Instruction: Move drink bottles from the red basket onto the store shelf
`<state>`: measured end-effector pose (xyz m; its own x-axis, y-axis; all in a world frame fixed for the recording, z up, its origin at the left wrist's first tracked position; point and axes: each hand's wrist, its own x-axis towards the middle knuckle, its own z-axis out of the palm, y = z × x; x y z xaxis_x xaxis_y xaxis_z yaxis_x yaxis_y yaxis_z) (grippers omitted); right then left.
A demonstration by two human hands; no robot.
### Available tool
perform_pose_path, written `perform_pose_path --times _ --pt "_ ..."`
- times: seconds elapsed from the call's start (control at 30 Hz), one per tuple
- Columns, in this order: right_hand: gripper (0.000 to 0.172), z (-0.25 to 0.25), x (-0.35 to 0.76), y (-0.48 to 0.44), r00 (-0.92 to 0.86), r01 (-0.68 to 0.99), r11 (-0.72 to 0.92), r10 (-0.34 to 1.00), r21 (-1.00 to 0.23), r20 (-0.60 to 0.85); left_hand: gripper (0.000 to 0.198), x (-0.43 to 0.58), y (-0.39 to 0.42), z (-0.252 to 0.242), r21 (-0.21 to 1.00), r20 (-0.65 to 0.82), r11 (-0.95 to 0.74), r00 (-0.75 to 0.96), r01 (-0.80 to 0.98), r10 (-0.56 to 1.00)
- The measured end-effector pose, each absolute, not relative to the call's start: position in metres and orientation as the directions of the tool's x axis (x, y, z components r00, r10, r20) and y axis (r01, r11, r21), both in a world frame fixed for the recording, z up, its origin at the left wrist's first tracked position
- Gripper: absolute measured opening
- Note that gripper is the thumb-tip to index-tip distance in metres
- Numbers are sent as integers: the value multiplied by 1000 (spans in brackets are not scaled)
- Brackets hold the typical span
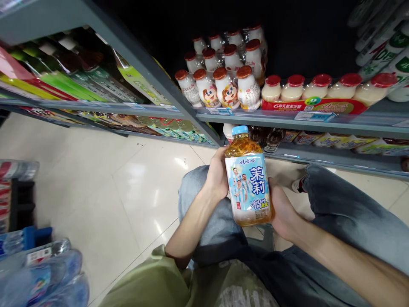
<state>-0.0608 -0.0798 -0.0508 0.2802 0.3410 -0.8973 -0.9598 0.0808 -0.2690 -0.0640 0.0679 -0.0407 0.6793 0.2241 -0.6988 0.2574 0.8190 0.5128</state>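
Observation:
Between my two hands is a large bottle of amber tea (246,183) with a light blue cap and a blue and white label facing me. My left hand (218,175) grips its left side near the shoulder. Lower down, my right hand (283,209) is wrapped round the right side. Fingers of both hands are largely hidden behind the bottle. It is held slightly tilted above my lap, in front of the lower shelf.
Small white bottles with red caps (220,87) stand in rows on the grey shelf (277,115). Beside them is a red-banded pack of drinks (319,96). Green drink bottles (60,72) fill the left section. Large water bottles (47,273) lie at lower left on the tiled floor (128,187).

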Motion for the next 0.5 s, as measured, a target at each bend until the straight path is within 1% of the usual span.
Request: perform_pose_path --times 0.13,0.33,0.5 --pt "42 -52 -61 -79 265 -964 77 323 -254 -909 20 -63 67 -40 522 -706 815 662 250 250" --pt "42 -53 -61 -80 281 -960 122 371 -253 -885 22 -63 68 -42 494 -719 835 655 243 235" --pt "46 -54 -62 -81 284 -959 119 352 -258 -892 22 -63 67 -42 517 -713 824 649 230 266"
